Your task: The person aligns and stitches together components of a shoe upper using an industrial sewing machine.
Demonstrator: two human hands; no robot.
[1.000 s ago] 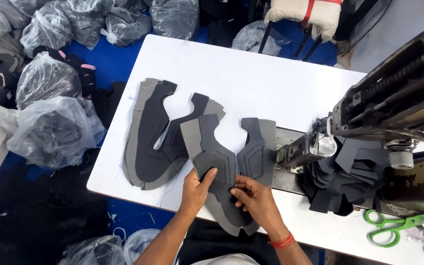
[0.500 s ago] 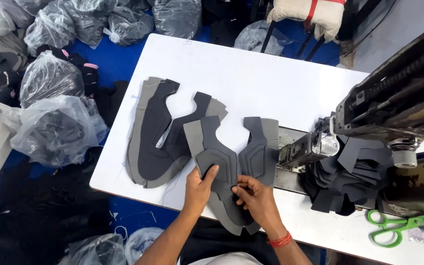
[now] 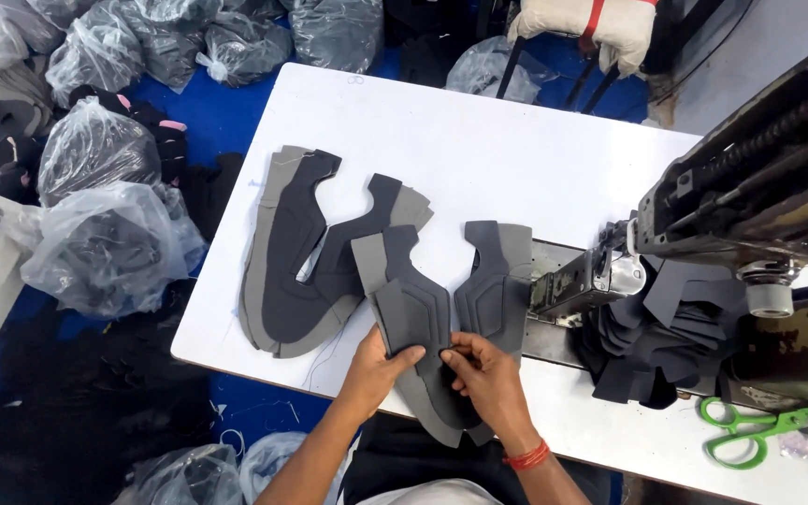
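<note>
Between both hands (fingers pinching its near edge) lies the grey shoe-upper panel (image 3: 423, 327).

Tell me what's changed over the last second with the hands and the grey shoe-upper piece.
Little moved. The right hand has shifted slightly left and now pinches the edge of the dark grey U-shaped fabric shoe-upper piece close by the left hand, which stays gripping it. The stack of grey cut pieces, the sewing machine and the green scissors are unchanged.
</note>
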